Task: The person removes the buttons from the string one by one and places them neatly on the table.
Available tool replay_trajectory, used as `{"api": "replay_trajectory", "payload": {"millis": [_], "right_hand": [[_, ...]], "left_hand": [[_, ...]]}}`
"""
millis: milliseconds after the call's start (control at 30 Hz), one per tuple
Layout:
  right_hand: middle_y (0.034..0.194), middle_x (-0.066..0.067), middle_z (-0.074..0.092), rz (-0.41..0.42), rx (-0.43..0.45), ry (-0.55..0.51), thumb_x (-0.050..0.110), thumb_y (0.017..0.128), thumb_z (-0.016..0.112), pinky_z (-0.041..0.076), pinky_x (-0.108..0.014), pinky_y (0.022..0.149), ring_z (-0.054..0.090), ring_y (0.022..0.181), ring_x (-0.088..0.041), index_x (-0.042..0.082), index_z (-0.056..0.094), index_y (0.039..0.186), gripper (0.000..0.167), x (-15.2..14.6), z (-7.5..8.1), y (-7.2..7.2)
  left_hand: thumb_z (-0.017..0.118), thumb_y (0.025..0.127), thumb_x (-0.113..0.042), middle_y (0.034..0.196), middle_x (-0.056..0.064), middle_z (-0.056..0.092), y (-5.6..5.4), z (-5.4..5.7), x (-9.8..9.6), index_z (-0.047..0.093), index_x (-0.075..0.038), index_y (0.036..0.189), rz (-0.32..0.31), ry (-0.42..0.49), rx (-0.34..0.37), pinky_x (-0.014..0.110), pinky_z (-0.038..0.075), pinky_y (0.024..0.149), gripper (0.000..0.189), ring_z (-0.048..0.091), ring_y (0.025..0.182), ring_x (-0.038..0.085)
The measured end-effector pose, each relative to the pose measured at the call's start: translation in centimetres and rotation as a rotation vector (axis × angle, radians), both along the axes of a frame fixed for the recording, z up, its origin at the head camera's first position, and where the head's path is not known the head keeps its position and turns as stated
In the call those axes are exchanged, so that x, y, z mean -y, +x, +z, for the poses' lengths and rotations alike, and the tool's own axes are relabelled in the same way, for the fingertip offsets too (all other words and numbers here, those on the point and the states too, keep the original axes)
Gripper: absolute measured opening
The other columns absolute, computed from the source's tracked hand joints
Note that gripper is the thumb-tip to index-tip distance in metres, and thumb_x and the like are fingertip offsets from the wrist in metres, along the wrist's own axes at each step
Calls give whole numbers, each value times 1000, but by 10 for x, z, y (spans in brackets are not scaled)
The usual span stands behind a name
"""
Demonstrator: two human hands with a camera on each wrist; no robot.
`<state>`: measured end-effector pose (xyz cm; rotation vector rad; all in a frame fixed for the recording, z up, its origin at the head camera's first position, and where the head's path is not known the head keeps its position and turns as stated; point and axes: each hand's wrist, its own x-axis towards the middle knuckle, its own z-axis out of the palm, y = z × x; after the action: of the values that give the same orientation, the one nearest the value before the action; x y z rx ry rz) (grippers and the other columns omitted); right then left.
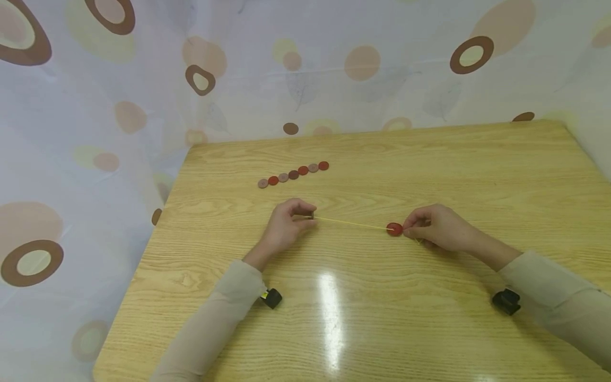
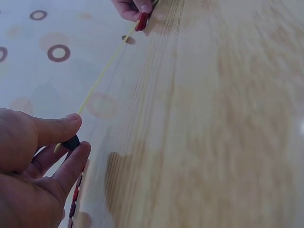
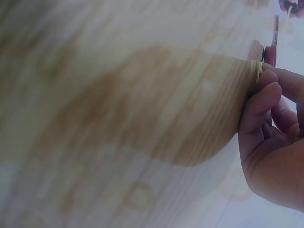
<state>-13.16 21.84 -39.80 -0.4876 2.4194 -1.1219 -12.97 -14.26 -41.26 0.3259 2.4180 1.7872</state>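
A thin yellow string [image 1: 353, 222] runs taut between my two hands above the wooden table. At its left end my left hand [image 1: 288, 225] pinches a dark round button [image 2: 71, 142] between thumb and fingertips, the string passing by it. The string's right part reaches the middle of a red round button [image 1: 394, 229]. Right beside that button, my right hand [image 1: 439, 228] pinches the string, and a short bit of it hangs below the fingers. In the right wrist view, a small yellow knot [image 3: 259, 69] shows at the fingertips.
Several red, brown and pinkish buttons [image 1: 293, 174] lie in a slanting row on the wooden table [image 1: 382, 318], beyond my left hand. A patterned curtain [image 1: 324, 95] stands behind the table and along its left side.
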Motion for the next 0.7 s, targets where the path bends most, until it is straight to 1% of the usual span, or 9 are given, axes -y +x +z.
{"api": "replay_trajectory", "payload": {"millis": [233, 467, 700], "right_hand": [[78, -2, 64, 1, -2, -1, 17, 96, 70, 48, -27, 49, 55, 57, -14, 2, 71, 104, 17, -1, -2, -1], [78, -3, 63, -3, 16, 0, 16, 96, 70, 48, -27, 49, 55, 58, -15, 1, 71, 105, 17, -1, -1, -1], [77, -3, 63, 1, 14, -1, 15, 96, 70, 48, -27, 48, 55, 57, -15, 1, 70, 104, 16, 0, 1, 0]], "left_hand": [[74, 85, 11, 116, 15, 66, 1, 2, 4, 67, 6, 109, 15, -4, 10, 33, 56, 89, 26, 64, 108, 29], [73, 86, 10, 114, 19, 65, 2, 2, 8, 66, 7, 110, 12, -5, 1, 33, 56, 88, 25, 65, 104, 28], [73, 87, 9, 114, 18, 65, 3, 2, 11, 67, 6, 111, 29, -6, 27, 32, 57, 87, 26, 64, 104, 27]]}}
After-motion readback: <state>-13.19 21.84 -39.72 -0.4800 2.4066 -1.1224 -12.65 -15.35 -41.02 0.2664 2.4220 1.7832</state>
